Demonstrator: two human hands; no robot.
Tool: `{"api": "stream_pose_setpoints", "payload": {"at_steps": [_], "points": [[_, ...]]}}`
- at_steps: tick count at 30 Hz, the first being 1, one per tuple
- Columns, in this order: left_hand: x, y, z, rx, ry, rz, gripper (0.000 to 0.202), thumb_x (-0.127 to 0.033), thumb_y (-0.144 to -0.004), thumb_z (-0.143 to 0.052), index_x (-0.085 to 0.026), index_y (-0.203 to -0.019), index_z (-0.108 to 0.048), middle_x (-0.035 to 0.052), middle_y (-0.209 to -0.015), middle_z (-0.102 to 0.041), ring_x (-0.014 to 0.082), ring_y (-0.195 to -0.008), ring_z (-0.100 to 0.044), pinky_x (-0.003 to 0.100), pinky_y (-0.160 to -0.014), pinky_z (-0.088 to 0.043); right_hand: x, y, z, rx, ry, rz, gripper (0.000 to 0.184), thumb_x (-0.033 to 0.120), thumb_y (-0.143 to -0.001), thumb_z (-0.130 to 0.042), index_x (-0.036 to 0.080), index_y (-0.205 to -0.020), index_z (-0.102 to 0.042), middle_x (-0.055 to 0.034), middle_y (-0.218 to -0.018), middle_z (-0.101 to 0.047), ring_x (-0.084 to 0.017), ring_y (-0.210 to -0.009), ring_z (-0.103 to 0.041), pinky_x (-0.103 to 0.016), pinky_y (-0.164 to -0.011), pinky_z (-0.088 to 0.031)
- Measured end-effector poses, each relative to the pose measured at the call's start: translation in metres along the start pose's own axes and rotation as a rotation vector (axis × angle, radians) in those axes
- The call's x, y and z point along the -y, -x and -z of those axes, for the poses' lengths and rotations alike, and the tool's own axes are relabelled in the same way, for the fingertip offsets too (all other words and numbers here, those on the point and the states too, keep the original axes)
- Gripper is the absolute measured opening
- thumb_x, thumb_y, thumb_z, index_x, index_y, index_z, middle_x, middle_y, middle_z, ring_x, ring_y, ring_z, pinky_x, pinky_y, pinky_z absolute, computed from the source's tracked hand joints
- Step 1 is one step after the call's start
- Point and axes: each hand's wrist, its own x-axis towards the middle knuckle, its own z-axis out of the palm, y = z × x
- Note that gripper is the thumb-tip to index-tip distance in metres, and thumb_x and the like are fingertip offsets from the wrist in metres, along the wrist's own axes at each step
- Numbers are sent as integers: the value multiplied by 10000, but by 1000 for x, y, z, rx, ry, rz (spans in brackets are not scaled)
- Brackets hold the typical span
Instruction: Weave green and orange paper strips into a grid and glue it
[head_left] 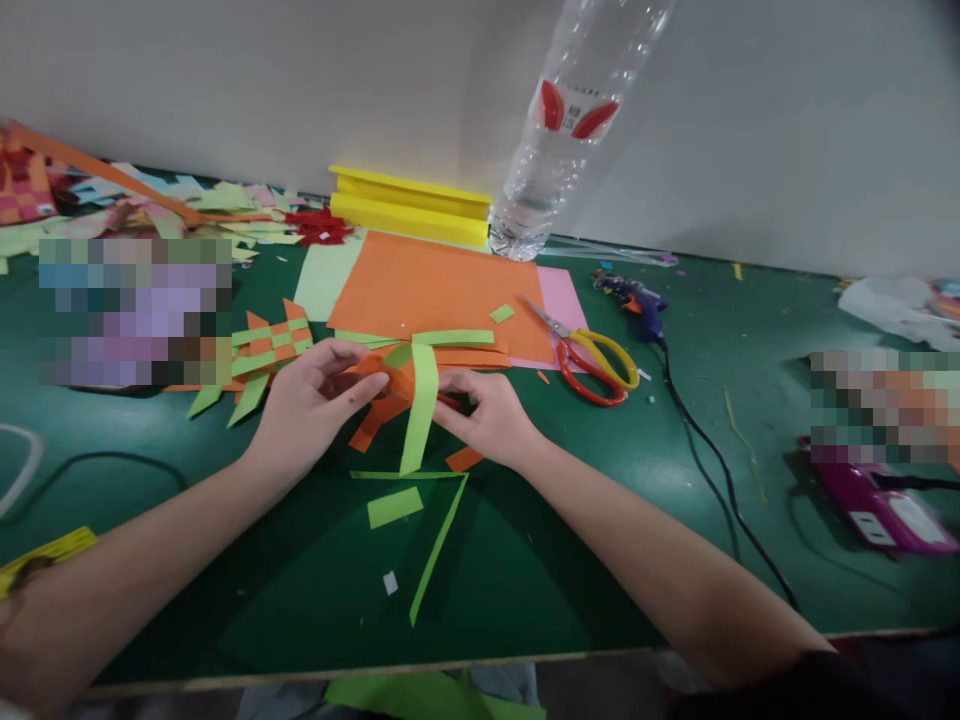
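Between my two hands is a piece of interlaced orange and green paper strips [422, 400], with one long green strip hanging down toward me. My left hand [319, 395] pinches the orange paper at its left side, thumb on top. On the right side my right hand [484, 410] grips the same piece, its fingertips partly hidden behind the strips. A woven orange and green paper piece [274, 345] lies left of my left hand. Below the hands lie a thin bent green strip [442, 545] and a short green scrap [395, 508].
Red and yellow scissors [596, 365] rest on stacked orange paper [442, 280]. Behind stand a clear bottle [555, 150] and a yellow folded piece [412, 210]. A glue gun [634, 300] trails its cord across the right side. Paper scraps [165, 215] heap at back left.
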Motion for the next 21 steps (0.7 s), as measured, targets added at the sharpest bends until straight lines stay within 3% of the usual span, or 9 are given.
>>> {"api": "stream_pose_setpoints", "payload": {"at_steps": [11,21], "points": [[2,-2,0,33,26,63,348,-358,-702,-788,-229,-979,-622,35,-759,-757,243,-722,-741,373,-750,-603,-7,2,0,-121,-201,-76,115,330,-861,-604,225,-886,-644,28,-679,-670,-93,-528,-600,-235,-544,-491],[-2,0,0,-13,-37,56,127,-315,-764,-741,-210,-813,-691,22,-726,-739,198,-656,-714,348,-749,-609,-4,-1,3,-230,-361,-147,242,434,-857,-634,193,-860,-648,24,-637,-651,-66,-479,-546,-216,-475,-456]]}}
